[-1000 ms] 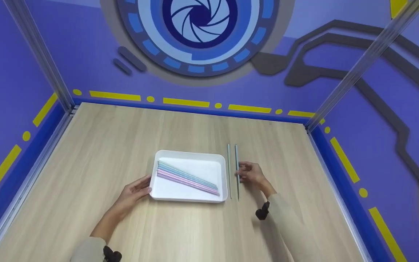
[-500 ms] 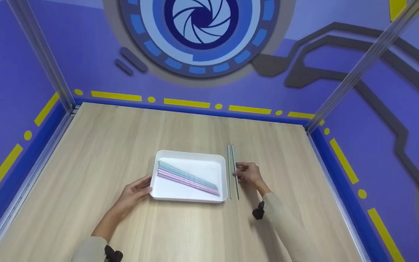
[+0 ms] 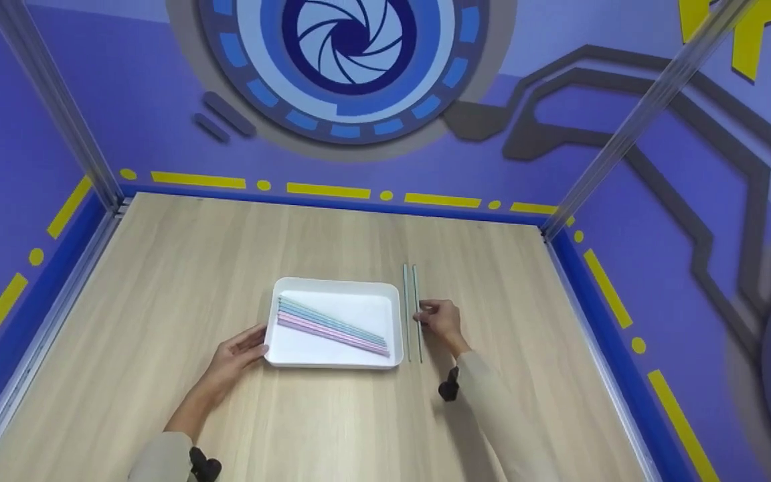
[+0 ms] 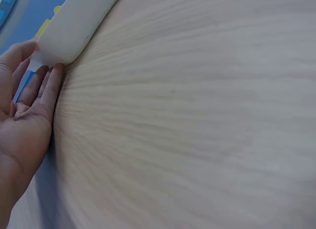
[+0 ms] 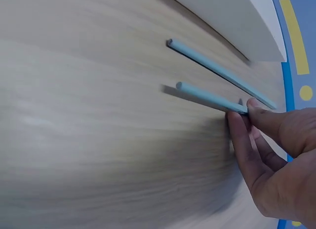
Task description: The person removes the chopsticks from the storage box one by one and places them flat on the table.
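A white tray sits on the wooden table with several pastel chopsticks lying slantwise inside it, in green, blue, pink and lilac. At its left side my left hand touches the outer wall near the front corner, fingers mostly extended, as the left wrist view also shows. My right hand pinches a blue-green chopstick between thumb and fingers. That chopstick casts a shadow just below it. Beside it, closer to the tray, a similar pale green chopstick lies on the table.
The wooden table extends around the tray on all sides. Blue-purple walls with yellow marks enclose its back and sides, and metal posts stand at the back corners.
My right hand has brought its chopstick left, nearer to the one on the table. The head view has shifted a little. My left hand stays at the tray.
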Action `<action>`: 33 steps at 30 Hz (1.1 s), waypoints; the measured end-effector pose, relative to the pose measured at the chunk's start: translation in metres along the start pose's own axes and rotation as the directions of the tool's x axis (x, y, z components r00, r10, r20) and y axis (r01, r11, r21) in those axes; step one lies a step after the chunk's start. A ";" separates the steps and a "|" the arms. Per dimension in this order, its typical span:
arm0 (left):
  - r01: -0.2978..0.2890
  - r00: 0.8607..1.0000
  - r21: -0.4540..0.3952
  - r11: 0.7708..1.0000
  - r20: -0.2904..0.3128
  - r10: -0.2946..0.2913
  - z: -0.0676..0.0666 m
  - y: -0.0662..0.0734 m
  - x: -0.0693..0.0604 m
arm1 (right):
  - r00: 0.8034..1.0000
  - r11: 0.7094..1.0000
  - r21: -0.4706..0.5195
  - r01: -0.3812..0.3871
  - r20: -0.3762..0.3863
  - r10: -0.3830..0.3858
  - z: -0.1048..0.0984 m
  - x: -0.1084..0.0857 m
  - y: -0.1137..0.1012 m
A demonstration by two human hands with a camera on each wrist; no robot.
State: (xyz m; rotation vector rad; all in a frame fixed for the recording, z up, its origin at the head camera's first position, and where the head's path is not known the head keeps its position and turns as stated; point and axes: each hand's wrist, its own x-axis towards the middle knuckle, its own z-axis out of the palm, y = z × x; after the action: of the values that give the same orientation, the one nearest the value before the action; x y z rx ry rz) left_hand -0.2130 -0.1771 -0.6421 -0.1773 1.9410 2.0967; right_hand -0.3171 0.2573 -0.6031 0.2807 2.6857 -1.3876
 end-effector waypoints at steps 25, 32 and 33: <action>-0.029 0.999 -0.032 0.999 0.038 0.030 -0.001 -0.006 0.000 | 1.000 0.994 0.108 -0.005 0.026 0.003 -0.004 -0.003 0.005; -0.032 0.999 -0.046 0.998 0.040 0.034 -0.004 -0.005 0.002 | 0.999 0.999 0.008 0.047 0.019 -0.047 -0.012 0.001 -0.011; -0.034 0.999 -0.044 0.998 0.040 0.036 -0.005 -0.005 0.002 | 0.998 0.998 -0.015 0.067 0.018 -0.067 -0.013 0.002 -0.015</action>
State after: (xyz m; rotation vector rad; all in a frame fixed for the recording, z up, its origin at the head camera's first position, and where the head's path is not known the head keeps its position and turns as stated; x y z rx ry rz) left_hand -0.2138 -0.1815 -0.6478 -0.1093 1.8893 2.1490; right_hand -0.3219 0.2595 -0.5841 0.1782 2.7145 -1.3797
